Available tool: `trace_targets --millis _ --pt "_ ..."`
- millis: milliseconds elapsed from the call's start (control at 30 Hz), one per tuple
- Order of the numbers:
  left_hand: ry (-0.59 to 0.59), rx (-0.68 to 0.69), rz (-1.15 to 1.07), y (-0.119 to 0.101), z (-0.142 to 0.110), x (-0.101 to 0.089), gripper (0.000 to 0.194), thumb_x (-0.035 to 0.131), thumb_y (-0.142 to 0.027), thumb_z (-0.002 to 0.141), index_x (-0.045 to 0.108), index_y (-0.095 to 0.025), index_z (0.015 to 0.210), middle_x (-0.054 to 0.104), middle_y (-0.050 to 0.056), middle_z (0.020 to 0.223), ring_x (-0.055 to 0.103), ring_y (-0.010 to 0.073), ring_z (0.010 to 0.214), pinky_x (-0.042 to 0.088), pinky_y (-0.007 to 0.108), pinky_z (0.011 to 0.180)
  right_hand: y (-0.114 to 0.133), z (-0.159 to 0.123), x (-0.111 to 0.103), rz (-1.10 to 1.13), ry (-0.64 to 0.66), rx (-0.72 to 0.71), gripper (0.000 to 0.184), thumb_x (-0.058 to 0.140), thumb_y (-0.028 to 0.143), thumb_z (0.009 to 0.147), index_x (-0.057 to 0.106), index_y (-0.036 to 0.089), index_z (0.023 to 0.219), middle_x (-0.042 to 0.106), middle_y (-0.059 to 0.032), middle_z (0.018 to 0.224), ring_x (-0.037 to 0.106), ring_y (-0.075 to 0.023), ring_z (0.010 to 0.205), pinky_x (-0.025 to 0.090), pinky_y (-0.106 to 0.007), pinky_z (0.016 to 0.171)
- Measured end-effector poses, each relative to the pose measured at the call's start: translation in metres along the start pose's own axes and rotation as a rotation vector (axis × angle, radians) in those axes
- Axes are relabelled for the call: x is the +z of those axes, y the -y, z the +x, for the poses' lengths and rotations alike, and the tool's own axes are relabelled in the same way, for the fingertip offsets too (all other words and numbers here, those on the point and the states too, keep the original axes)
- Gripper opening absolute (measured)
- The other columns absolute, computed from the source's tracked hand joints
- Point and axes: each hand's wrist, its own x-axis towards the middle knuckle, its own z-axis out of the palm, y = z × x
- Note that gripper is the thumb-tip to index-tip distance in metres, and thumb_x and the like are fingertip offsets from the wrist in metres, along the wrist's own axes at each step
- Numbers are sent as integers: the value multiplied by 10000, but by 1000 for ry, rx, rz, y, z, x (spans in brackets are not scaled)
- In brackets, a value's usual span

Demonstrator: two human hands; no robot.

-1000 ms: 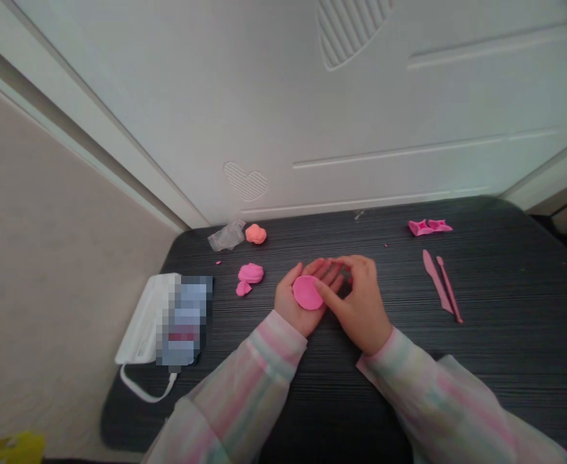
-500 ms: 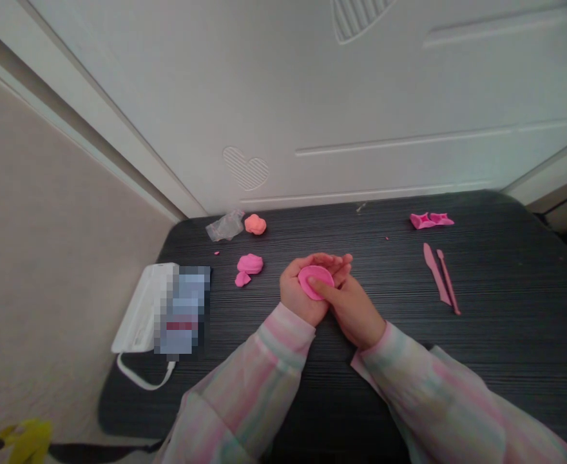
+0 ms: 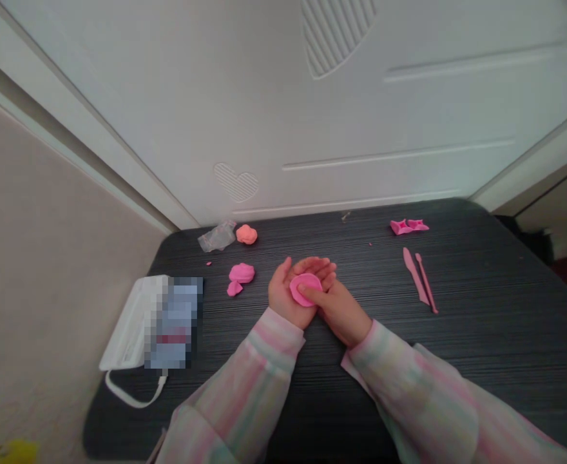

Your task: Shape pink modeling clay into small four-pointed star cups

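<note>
A flat round disc of pink modelling clay (image 3: 307, 282) lies on the upturned palm of my left hand (image 3: 283, 298). That hand cups it, with the thumb spread away and the fingers slightly curled beyond the disc. My right hand (image 3: 344, 312) comes in from the right and presses its thumb onto the face of the disc. Its other fingers are partly hidden behind the left hand. Left of my hands, a larger pink clay lump (image 3: 241, 272) and a smaller pink piece (image 3: 234, 289) rest on the dark table (image 3: 283, 241).
Behind them sit an orange clay lump (image 3: 247, 234) and a crumpled clear wrapper (image 3: 217, 236). At the right are a pink plastic knife (image 3: 415, 276), a thin pink stick tool (image 3: 426, 282) and pink moulded pieces (image 3: 409, 226). A phone (image 3: 173, 322) and a white cabled device (image 3: 133, 322) lie left.
My left thumb has moved away from the disc's edge and now stands spread. The right thumb stays on the disc. The camera view has shifted a little.
</note>
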Motion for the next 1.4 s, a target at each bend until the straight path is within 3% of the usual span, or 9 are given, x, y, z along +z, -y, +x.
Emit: trace_targets --millis 133,333,667,1000,1400 --pt "-26 -53 13 -2 1 -1 332 392 -290 778 631 -65 724 646 125 692 620 205 707 473 291 624 -2 1 -2 7 21 9 283 638 221 597 556 170 863 612 -27 820 566 -166 797 411 -342 789" --pt "-94 -46 32 -2 1 0 235 431 -142 723 616 -49 613 624 113 581 611 176 566 467 261 537 -4 4 -1 -46 16 -20 252 641 223 587 557 156 814 597 -16 728 568 -160 715 420 -338 748" --pt "-74 60 11 -1 -1 -3 170 445 -98 646 607 -69 604 605 105 565 585 166 534 464 272 523 -6 6 3 -103 -2 -139 258 629 209 583 541 164 821 590 -11 783 560 -152 764 418 -317 770" --pt "-21 118 20 -6 2 -3 193 411 -77 614 593 -73 550 585 102 529 558 157 473 468 297 518 -2 10 11 -220 -27 -230 186 624 198 549 541 160 712 575 9 686 540 -144 683 409 -314 722" --pt "19 165 -1 -23 7 -5 192 421 -110 630 609 -86 660 622 96 604 620 197 616 482 323 606 -7 28 15 -167 87 -265 294 602 237 591 517 159 862 613 -21 808 564 -149 778 411 -317 778"
